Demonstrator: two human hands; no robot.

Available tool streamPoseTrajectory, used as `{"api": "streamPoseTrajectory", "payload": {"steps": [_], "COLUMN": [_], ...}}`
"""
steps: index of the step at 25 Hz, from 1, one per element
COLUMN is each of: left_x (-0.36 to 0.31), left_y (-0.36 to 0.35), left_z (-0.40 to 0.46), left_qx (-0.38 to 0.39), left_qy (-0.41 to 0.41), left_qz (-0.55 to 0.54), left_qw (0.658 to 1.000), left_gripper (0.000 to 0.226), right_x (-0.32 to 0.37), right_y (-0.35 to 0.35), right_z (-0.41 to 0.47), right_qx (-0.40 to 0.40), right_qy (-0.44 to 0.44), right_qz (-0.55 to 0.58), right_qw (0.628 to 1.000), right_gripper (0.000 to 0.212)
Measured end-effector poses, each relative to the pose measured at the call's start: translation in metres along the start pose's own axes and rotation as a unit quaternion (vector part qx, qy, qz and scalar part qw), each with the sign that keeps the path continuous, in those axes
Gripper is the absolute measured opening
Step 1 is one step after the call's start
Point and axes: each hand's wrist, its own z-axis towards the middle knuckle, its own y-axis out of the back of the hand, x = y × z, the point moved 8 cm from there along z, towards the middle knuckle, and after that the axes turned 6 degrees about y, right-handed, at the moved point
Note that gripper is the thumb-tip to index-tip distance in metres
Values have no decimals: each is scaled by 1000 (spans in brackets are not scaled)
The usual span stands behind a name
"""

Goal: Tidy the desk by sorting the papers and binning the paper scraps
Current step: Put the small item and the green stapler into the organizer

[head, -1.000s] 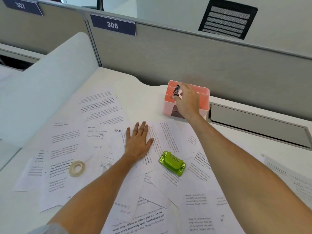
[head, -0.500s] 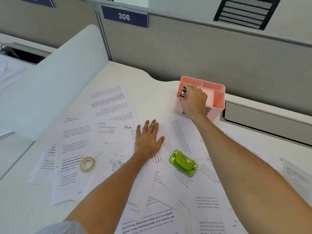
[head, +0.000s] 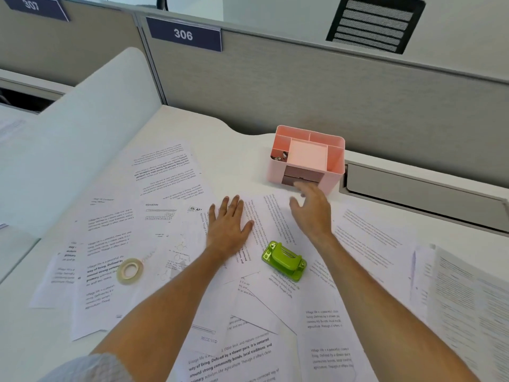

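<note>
Many printed papers point(head: 278, 216) lie spread over the white bench point(head: 225, 139), overlapping each other at different angles. More sheets lie at the right edge of the view, in a looser heap point(head: 462, 293).

The left hand point(head: 228, 224) lies flat on the papers near the middle of the bench, palm down, with the fingers straight and a little spread. It presses on the sheets and does not grip anything.

The right hand point(head: 312, 209) is in the air just in front of a pink organizer point(head: 330, 177), above the papers. Its fingers are relaxed and slightly apart, and it holds nothing. It looks a little blurred, so I cannot tell if the fingertips touch the front of the organizer.

The pink organizer stands upright at the back of the bench, close to the grey partition point(head: 303, 86). It has several compartments on top and a darker drawer at the front. In the left compartment there are some small metal clips point(head: 280, 155); the details are too small to see well.

A green hole punch point(head: 285, 260) stands on the papers between the two forearms, nearer to the right one. A roll of clear tape point(head: 129, 271) lies flat on the papers at the left side, well apart from the left hand.

On the partition there is a blue label point(head: 184, 34) with the number 306.
</note>
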Motion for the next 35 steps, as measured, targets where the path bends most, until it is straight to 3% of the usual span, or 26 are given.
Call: {"api": "streamPoseTrajectory", "payload": {"steps": [4,10,14,17,20,24,29,35], "left_x": [1,-31,-73,-84,-86,-94,-98,-103], "left_y": [4,28,22,19,24,33,40,54], "left_z": [1,-13,-56,-76,-79,-80,-79,-77], "left_qx": [34,61,124,153,127,86,65,14], "left_qy": [-5,-7,-82,-158,-187,-205,-197,-184], "left_qz": [-28,-141,-222,-186,-118,-74,-98,-172], "left_qw": [999,988,964,958,967,972,973,968], "left_gripper": [71,61,60,69,71,55,38,38], "right_x": [-22,-35,-37,-36,-29,-20,-10,-13], "right_y": [-2,4,4,0,-8,-8,-8,7], "right_z": [-57,-108,-129,-138,-143,-145,-146,-139], "right_qx": [55,43,25,39,68,61,68,-6], "right_qy": [-39,-129,-198,-231,-225,-216,-162,-122], "right_qz": [-37,-37,-16,1,15,23,7,51], "right_qw": [997,990,980,972,972,974,984,991], "right_gripper": [33,40,42,44,38,28,31,37]}}
